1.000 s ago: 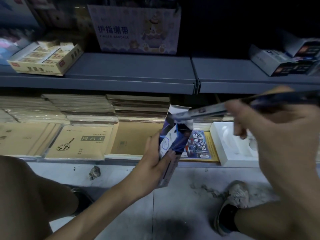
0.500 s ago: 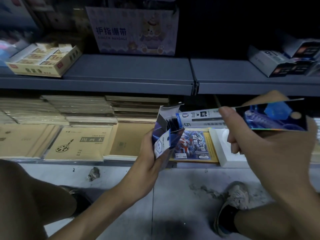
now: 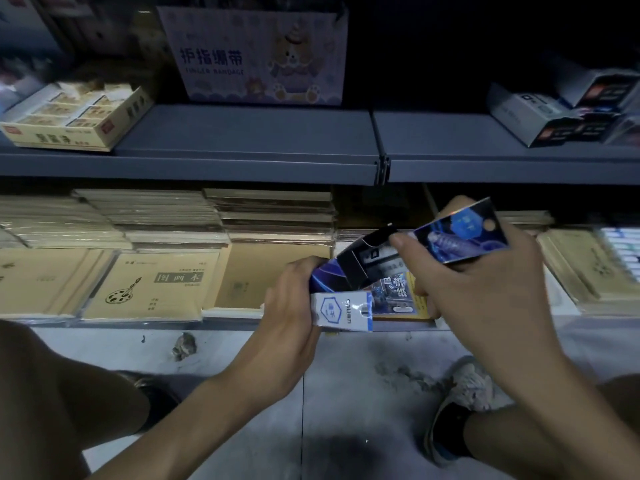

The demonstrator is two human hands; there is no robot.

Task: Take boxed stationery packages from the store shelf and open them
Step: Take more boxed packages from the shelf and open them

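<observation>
My left hand (image 3: 289, 303) grips a blue-and-white stationery box (image 3: 341, 308) low in front of the bottom shelf, its dark top flap (image 3: 367, 261) standing open. My right hand (image 3: 478, 289) holds a second blue printed box (image 3: 460, 237), slanted up to the right, its near end touching the open flap under my thumb. More white-and-dark stationery boxes (image 3: 540, 116) lie on the grey upper shelf (image 3: 249, 147) at the right.
Brown notebooks (image 3: 152, 282) are stacked along the bottom shelf. A yellow tray of small boxes (image 3: 76, 116) and a finger-bandage carton (image 3: 256, 53) sit on the upper shelf. My knees and a shoe (image 3: 464, 393) rest on the pale floor.
The left hand lowered and tilted its box, which now shows its white face. The right hand brought its box lower and closer, against the open flap.
</observation>
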